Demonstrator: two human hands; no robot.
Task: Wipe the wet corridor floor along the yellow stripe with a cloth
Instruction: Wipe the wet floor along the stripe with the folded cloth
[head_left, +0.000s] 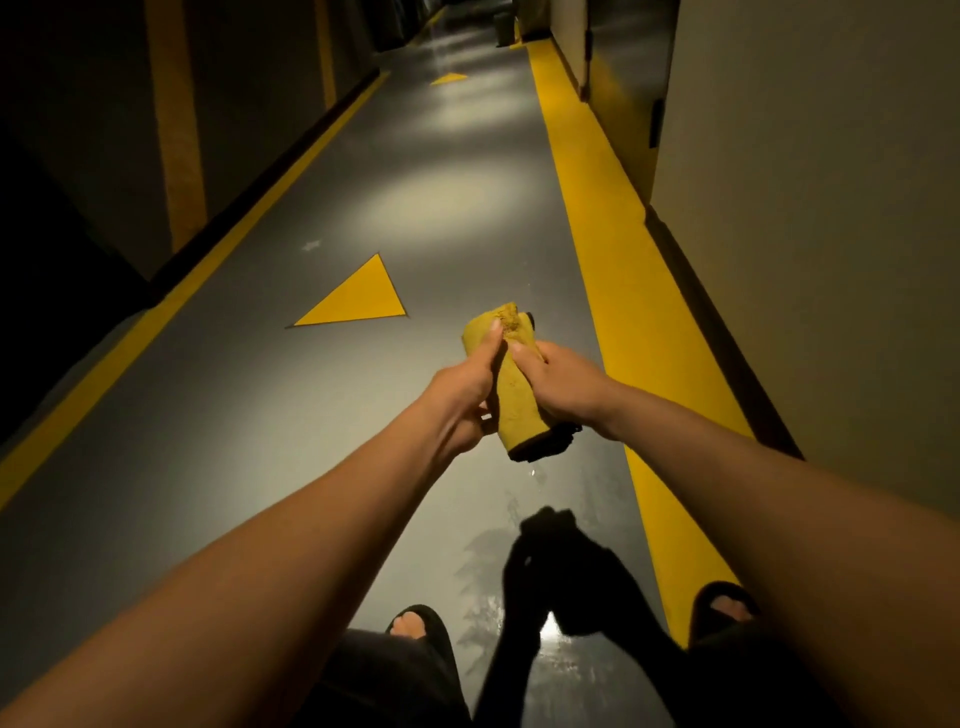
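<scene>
A yellow cloth (514, 400) with a dark underside is rolled into a thick wad and held in the air above the grey floor. My left hand (465, 387) grips its left side, thumb pressed near the top end. My right hand (563, 384) clasps its right side. A drop of water hangs just under the cloth. The wide yellow stripe (613, 291) runs along the right wall, a little right of the cloth. A wet patch (498, 587) with streaks glistens on the floor between my feet.
A yellow triangle (358, 299) is painted mid-corridor, another (449, 78) farther on. A narrower yellow line (171, 306) follows the left wall. The right wall (810, 260) stands close. My feet in dark slippers (415, 623) straddle the wet patch. A dark bin (501, 28) stands far ahead.
</scene>
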